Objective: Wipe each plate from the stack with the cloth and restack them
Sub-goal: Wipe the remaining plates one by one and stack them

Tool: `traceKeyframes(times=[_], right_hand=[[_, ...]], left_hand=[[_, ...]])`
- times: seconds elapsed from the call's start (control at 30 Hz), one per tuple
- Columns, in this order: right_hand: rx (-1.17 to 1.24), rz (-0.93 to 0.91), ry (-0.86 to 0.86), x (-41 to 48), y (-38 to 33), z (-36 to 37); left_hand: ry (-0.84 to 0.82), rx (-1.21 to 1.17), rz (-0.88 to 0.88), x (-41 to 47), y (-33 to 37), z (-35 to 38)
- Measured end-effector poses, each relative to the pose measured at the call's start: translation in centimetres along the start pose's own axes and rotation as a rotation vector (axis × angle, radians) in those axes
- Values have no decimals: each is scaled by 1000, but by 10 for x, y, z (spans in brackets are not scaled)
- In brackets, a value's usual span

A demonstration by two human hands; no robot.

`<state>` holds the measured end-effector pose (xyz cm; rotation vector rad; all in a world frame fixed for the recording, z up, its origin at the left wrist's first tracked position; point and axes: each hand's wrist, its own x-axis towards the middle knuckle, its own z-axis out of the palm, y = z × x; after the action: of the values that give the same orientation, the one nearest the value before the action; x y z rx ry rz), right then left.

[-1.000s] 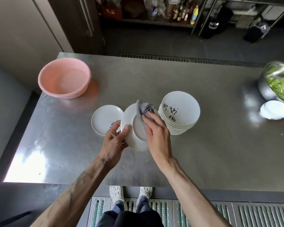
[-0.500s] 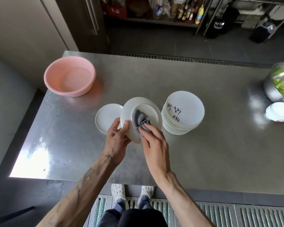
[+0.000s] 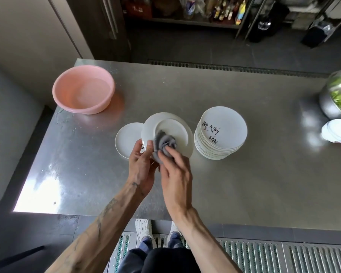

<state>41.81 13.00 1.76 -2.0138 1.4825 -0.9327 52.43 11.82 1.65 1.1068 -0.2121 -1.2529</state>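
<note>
Big brushed-steel counter (image 3: 244,184), dull grey with glare patches and a few water spots. Back left on it sits a round pink plastic basin (image 3: 103,104), smooth, with what looks like clear water in the bottom. At the far right edge is a shiny metal bowl (image 3: 327,103) with leafy greens in it.

Near the middle stands the stack of plates (image 3: 209,150): glossy white, shallow and round, with black brush lettering on the top one. Just left of the stack is the plate being wiped (image 3: 175,131). It's held up off the counter and tilted, with its underside facing the camera, so the raised foot ring shows. One more white plate (image 3: 126,138) lies flat on the counter, partly behind it and the left hand.

The left hand (image 3: 141,168) grips the held plate's lower left rim, thumb on the near face. The rest of its fingers are tucked behind, so I can't see them. The right hand (image 3: 175,170) has its back to the camera, fingers curled over a bunched grey cloth (image 3: 164,141), soft and wrinkly, pressing it onto the plate's underside, low and left near the foot ring.
</note>
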Motion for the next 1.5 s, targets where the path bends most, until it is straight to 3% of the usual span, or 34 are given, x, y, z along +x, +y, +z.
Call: traceKeyframes(times=[0.3,0.53,0.77,0.93,1.17,1.23,1.4,1.5], right_hand=[[20,-27,17,-5,6,0],[112,149,86,39,42,-30],[5,-3,-12,9,20,-16],[98,196,89,35,41,-28],[322,483,-121,105,64,-41],[315,422,-161,121,59,-43],[62,-14,-221,132,21,-39],[27,-181,-285,120,1,-32]], left_hand=[[4,-6,-15,1,4,-5],[33,23,-13,3,13,-11],[23,8,-12,3,11,-11],[-13,38,-16,0,8,-15],[-87,112,-39,-2,11,-25],[-108,132,-45,-2,12,-27],[-139,213,-39,2,14,-27],[-150,233,-36,4,16,-25]])
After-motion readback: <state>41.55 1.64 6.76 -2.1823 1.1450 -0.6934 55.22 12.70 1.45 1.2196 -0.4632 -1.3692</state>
